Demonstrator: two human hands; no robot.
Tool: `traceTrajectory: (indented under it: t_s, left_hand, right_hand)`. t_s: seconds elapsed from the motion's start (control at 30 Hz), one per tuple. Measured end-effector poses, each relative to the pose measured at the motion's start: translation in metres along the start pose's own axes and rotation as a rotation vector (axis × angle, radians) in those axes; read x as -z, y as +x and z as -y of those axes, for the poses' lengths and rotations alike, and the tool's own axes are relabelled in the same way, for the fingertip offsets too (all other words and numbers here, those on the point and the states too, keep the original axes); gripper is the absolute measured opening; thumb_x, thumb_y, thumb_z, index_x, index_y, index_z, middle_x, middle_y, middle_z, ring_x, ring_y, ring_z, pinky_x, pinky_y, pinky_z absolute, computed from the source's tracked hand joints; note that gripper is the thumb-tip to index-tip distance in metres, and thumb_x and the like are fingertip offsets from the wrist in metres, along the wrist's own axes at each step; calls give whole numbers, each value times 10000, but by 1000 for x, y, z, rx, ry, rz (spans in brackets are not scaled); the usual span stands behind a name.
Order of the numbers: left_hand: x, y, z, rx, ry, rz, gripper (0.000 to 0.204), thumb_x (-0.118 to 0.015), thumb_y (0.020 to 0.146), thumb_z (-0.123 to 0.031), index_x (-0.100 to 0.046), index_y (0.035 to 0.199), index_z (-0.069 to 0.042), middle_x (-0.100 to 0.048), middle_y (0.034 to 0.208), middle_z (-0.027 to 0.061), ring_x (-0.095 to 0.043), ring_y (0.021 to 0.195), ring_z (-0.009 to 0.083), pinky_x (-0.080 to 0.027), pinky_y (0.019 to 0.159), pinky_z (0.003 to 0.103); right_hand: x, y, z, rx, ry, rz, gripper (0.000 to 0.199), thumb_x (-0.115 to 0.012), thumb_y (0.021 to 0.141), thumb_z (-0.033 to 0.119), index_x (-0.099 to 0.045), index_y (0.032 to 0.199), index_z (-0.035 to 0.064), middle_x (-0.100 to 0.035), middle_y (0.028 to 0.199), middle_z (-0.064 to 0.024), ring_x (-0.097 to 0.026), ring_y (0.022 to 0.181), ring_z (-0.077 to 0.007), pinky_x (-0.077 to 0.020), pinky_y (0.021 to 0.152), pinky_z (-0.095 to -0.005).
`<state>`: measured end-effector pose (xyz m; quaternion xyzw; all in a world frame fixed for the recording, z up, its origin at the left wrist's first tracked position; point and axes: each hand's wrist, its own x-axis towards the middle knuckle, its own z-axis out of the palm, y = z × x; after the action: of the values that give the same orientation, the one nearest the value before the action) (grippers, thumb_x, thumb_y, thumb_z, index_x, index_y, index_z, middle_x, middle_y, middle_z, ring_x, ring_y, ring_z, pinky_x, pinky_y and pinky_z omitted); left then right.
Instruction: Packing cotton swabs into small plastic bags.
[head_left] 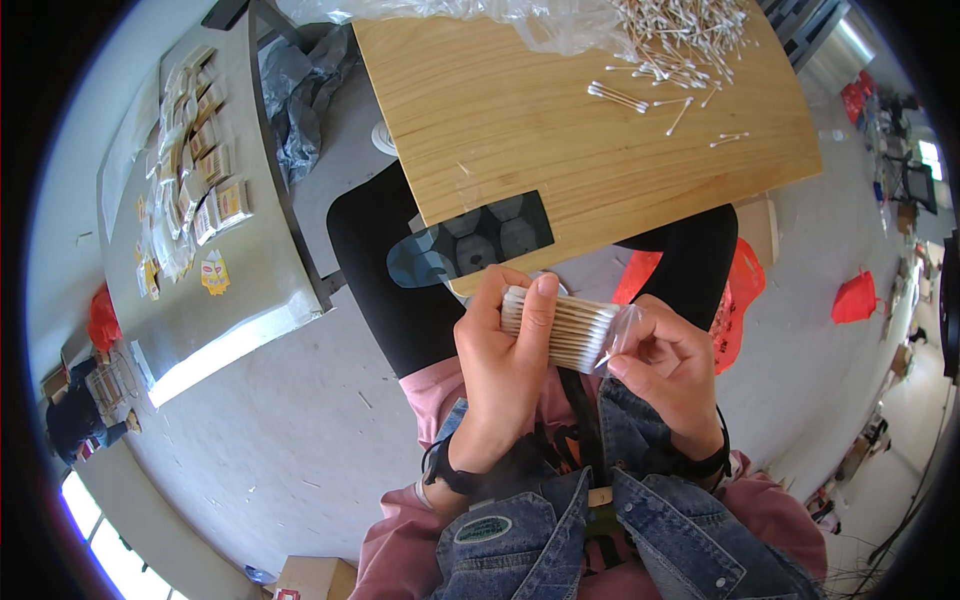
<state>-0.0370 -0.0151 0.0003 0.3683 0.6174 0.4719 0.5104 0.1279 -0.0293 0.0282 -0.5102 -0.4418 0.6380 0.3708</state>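
A flat bundle of cotton swabs (572, 332) with white tips and pale wooden sticks lies across my left hand (492, 370). The left thumb presses on top of the bundle, with the fingers curled beneath it. At the bundle's right end, my right hand (678, 372) pinches a small clear plastic bag (624, 328) between thumb and fingers. The bag's film sits around or against the swab tips there; how far it covers them cannot be made out. Both hands are above my lap, just in front of the wooden table (480, 110).
A heap of loose swabs (690, 35) lies on the table's far right, beside clear plastic sheeting (560, 22). Several packs (205, 165) cover a metal table (265, 225) at left. Red bags (742, 305) lie beside my leg. A cardboard box (318, 577) stands lower left.
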Motion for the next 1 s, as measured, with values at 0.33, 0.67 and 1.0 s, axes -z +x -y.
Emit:
traceTrajectory:
  t_s: [0.33,0.67,1.0]
  left_hand:
    - [2,6,0,34,48,30,272,-598,962,-210,-548,801,3,-451,581,18,-380,573,57,-326,491,250]
    - [-2,6,7,28,-2,-54,319,-554,989,-197,-499,740,-6,-387,614,-22,-309,606,49,-273,502,248]
    - [-4,3,5,-55,139,-133,247,-600,952,-168,-561,774,-1,-449,557,78,-373,540,81,-375,479,268]
  right_hand:
    - [2,0,2,-35,32,38,90,-664,823,-47,-588,858,-16,-524,876,-24,-544,793,-73,-459,700,-198]
    - [1,-1,-1,-58,84,57,57,-587,827,-66,-601,855,-18,-526,863,-26,-488,702,-65,-399,648,-199]
    - [-7,2,2,24,-109,-31,111,-694,744,-44,-617,796,16,-490,786,13,-434,645,-49,-342,571,-188]
